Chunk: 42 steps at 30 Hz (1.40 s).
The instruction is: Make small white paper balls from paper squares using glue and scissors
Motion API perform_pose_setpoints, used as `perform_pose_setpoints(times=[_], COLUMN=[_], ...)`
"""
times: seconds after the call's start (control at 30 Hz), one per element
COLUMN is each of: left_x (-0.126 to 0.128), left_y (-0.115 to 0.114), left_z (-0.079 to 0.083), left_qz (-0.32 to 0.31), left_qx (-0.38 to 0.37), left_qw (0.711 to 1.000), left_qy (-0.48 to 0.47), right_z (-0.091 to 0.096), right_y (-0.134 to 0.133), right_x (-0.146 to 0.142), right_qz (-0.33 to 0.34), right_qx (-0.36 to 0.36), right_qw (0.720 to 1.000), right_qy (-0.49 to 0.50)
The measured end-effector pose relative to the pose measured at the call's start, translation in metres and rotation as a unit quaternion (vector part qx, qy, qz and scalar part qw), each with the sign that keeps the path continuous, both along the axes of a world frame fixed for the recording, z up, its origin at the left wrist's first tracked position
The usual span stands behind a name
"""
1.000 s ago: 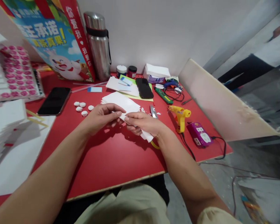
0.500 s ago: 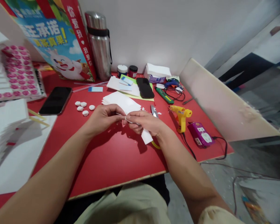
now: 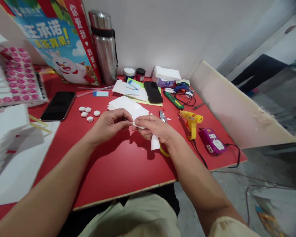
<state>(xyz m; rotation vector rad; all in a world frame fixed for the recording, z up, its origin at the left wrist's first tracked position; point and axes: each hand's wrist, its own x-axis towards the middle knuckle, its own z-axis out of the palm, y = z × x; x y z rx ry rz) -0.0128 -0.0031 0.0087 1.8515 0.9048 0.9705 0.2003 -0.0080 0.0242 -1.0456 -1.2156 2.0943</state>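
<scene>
A white paper strip (image 3: 155,143) is pinched between my two hands over the red table (image 3: 128,164). My left hand (image 3: 113,125) grips its far end with thumb and index finger. Fingers of my right hand (image 3: 154,126) close round the strip, and its loose end hangs below the palm. A stack of white paper (image 3: 127,105) lies just behind my hands. Several small white rolled paper pieces (image 3: 84,114) sit left of my left hand. Scissors (image 3: 164,150) with yellow handles lie partly hidden under my right hand and wrist.
A yellow glue gun (image 3: 192,123) and a purple power socket (image 3: 212,141) with cords are at the right. Phones (image 3: 58,106), a green cutter (image 3: 174,100) and a steel flask (image 3: 105,49) stand or lie farther back. White paper models (image 3: 7,141) occupy the left.
My hands stay in nearly the same place, fingers shifting slightly on the strip. Its loose end has swung to hang more upright below my right hand.
</scene>
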Motion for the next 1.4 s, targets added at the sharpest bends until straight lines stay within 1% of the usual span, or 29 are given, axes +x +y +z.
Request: perform_pose_setpoints(times=[0.13, 0.17, 0.2, 0.23, 0.27, 0.3, 0.33, 0.37, 0.43, 0.5, 0.53, 0.6, 0.7, 0.77, 0.83, 0.9, 0.97, 1.03, 1.07, 1.1, 1.13, 1.17, 1.2, 1.23, 1.27, 1.3, 1.33, 1.37, 1.4], left_x=[0.004, 0.005, 0.006, 0.006, 0.007, 0.007, 0.007, 0.007, 0.008, 0.008, 0.008, 0.009, 0.007, 0.006, 0.005, 0.006, 0.008, 0.01, 0.011, 0.012, 0.013, 0.014, 0.015, 0.016, 0.016, 0.017, 0.017, 0.017, 0.016], left_y=[-0.004, -0.005, -0.005, -0.005, -0.004, -0.004, -0.003, -0.003, -0.002, -0.003, -0.004, -0.006, -0.008, -0.008, -0.008, -0.008, -0.009, -0.009, -0.01, -0.01, -0.01, -0.01, -0.01, -0.009, -0.007, -0.006, -0.004, -0.002, 0.0], left_z=[0.003, 0.003, 0.003, 0.003, 0.002, 0.001, 0.0, 0.0, 0.0, 0.002, 0.003, 0.005, 0.006, 0.005, 0.003, 0.0, -0.003, -0.005, -0.005, -0.006, -0.006, -0.006, -0.005, -0.005, -0.004, -0.003, -0.002, 0.0, 0.001], left_qz=[-0.001, -0.004, -0.005, -0.001, 0.006, 0.015, 0.023, 0.027, 0.01, -0.026, -0.043, -0.059, -0.071, -0.076, -0.064, -0.042, -0.018, 0.001, 0.009, 0.016, 0.022, 0.029, 0.036, 0.04, 0.035, 0.022, -0.006, -0.041, -0.061], left_qx=[0.149, 0.168, 0.168, 0.143, 0.093, 0.024, -0.058, -0.138, -0.267, -0.335, -0.354, -0.362, -0.327, -0.274, -0.189, -0.077, 0.039, 0.132, 0.161, 0.173, 0.167, 0.137, 0.082, -0.002, -0.103, -0.221, -0.339, -0.419, -0.463], left_qw=[0.988, 0.985, 0.985, 0.989, 0.996, 0.999, 0.996, 0.985, 0.952, 0.932, 0.927, 0.926, 0.941, 0.959, 0.978, 0.988, 0.98, 0.96, 0.951, 0.948, 0.952, 0.963, 0.978, 0.989, 0.99, 0.975, 0.941, 0.905, 0.88], left_qy=[0.033, 0.037, 0.037, 0.03, 0.011, -0.019, -0.06, -0.1, -0.149, -0.139, -0.121, -0.088, -0.044, 0.004, 0.067, 0.13, 0.195, 0.248, 0.263, 0.266, 0.255, 0.229, 0.19, 0.141, 0.086, 0.026, -0.016, -0.057, -0.087], right_z=[-0.006, -0.007, -0.006, -0.006, -0.004, -0.002, 0.0, 0.002, 0.003, 0.003, 0.002, 0.0, -0.001, -0.001, -0.001, -0.003, -0.006, -0.009, -0.01, -0.01, -0.01, -0.009, -0.007, -0.006, -0.004, -0.003, -0.003, -0.002, -0.003], right_y=[0.003, 0.003, 0.003, 0.002, 0.001, -0.001, -0.003, -0.004, -0.005, -0.005, -0.005, -0.005, -0.005, -0.005, -0.004, -0.003, -0.002, -0.001, -0.001, -0.001, -0.002, -0.002, -0.003, -0.004, -0.005, -0.006, -0.007, -0.008, -0.009], right_x=[-0.003, -0.005, -0.006, -0.007, -0.009, -0.009, -0.01, -0.009, -0.008, -0.006, -0.005, -0.004, -0.004, -0.005, -0.005, -0.007, -0.01, -0.012, -0.013, -0.013, -0.013, -0.013, -0.012, -0.011, -0.01, -0.009, -0.008, -0.007, -0.006], right_qz=[0.018, 0.015, 0.002, -0.019, -0.046, -0.074, -0.093, -0.103, -0.095, -0.06, -0.043, -0.017, 0.0, 0.003, 0.002, -0.001, -0.012, -0.026, -0.032, -0.037, -0.042, -0.046, -0.05, -0.055, -0.059, -0.06, -0.057, -0.05, -0.039], right_qx=[-0.06, -0.066, -0.056, -0.029, 0.016, 0.076, 0.146, 0.217, 0.337, 0.405, 0.422, 0.444, 0.452, 0.442, 0.428, 0.409, 0.394, 0.384, 0.381, 0.379, 0.38, 0.386, 0.4, 0.419, 0.441, 0.464, 0.486, 0.505, 0.52], right_qw=[0.997, 0.997, 0.998, 0.999, 0.999, 0.993, 0.981, 0.963, 0.919, 0.884, 0.873, 0.857, 0.842, 0.842, 0.846, 0.851, 0.851, 0.849, 0.85, 0.852, 0.853, 0.851, 0.847, 0.838, 0.825, 0.81, 0.795, 0.78, 0.765], right_qy=[0.048, 0.044, 0.03, 0.008, -0.019, -0.05, -0.084, -0.12, -0.183, -0.225, -0.239, -0.262, -0.294, -0.309, -0.319, -0.329, -0.346, -0.361, -0.363, -0.36, -0.356, -0.352, -0.348, -0.347, -0.349, -0.353, -0.359, -0.367, -0.378])
